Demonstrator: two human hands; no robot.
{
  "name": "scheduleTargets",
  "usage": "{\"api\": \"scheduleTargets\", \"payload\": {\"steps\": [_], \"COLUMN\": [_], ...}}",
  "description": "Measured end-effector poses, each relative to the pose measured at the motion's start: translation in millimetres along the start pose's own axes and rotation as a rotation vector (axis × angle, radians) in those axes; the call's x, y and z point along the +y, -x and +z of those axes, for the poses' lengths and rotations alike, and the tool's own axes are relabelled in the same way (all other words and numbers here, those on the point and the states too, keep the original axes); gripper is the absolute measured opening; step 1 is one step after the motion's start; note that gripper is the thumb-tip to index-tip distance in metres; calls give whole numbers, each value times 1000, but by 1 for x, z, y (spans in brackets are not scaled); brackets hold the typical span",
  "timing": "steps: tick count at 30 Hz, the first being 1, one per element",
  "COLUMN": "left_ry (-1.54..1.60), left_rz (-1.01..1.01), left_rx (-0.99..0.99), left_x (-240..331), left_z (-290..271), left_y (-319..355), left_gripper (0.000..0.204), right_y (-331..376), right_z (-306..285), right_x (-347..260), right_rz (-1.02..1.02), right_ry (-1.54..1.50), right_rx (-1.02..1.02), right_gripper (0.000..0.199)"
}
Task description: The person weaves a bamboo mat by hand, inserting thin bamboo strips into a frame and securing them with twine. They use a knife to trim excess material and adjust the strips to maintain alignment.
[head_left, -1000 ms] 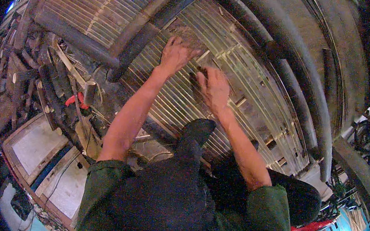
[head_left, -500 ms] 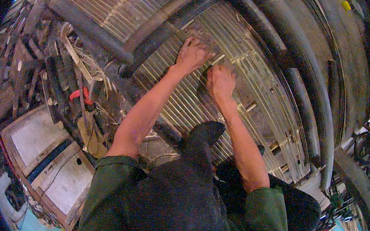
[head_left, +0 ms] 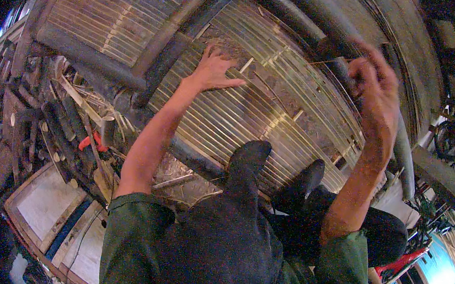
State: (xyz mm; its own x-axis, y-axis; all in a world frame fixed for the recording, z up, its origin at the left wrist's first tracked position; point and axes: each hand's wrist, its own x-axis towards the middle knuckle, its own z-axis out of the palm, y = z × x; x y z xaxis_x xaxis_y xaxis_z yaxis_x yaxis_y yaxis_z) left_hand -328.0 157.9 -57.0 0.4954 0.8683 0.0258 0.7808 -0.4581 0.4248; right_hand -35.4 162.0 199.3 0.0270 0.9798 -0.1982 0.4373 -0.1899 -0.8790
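Observation:
A panel of narrow, pale bamboo-like slats [head_left: 196, 119] lies in front of me between dark round poles. My left hand [head_left: 212, 73] rests on its far part, fingers and thumb spread, gripping nothing. Close to the thumb, a short pale crosspiece [head_left: 246, 65] shows in the gap between two groups of slats. My right hand [head_left: 376, 88] is raised at the right above the dark poles, blurred by motion. Its fingers are curled, and a thin pale line seems to meet the fingertips. What they hold is too smeared to name.
A thick dark pole [head_left: 94, 61] and a crossing pole [head_left: 175, 31] frame another slatted panel [head_left: 113, 11] at far left. Cut poles and a red object [head_left: 93, 142] lie on the left, beside a wood-framed white panel [head_left: 47, 195]. My dark-covered feet [head_left: 250, 158] rest on the near slats.
My right hand has risen from the slats and swung to the right. My left hand has spread its fingers and stays on the slats. The near slats have shifted, and the view has turned slightly.

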Motion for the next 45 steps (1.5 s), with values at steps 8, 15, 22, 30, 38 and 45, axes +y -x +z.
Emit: {"api": "scheduleTargets", "payload": {"steps": [8,15,22,30,38,45], "left_ry": [10,110,-103,-236,-228,452], "left_rz": [-227,-244,-314,-346,-413,-460], "left_rx": [-175,-158,-278,-219,83,124], "left_x": [2,-6,-17,-9,10,9], "left_z": [19,24,48,52,61,27], "left_y": [-23,-27,-36,-34,-47,-26], "left_gripper": [32,36,37,35,37,29], "right_y": [-4,-20,-22,-44,-53,10], "right_z": [128,225,252,232,235,216], "right_x": [174,168,166,174,215,149], "right_rz": [-78,266,623,864,1007,459], "right_ry": [653,250,-392,-992,-1225,-543], "right_rx": [-140,98,95,-309,-320,-97], "right_gripper": [21,31,45,37,30,34]}}
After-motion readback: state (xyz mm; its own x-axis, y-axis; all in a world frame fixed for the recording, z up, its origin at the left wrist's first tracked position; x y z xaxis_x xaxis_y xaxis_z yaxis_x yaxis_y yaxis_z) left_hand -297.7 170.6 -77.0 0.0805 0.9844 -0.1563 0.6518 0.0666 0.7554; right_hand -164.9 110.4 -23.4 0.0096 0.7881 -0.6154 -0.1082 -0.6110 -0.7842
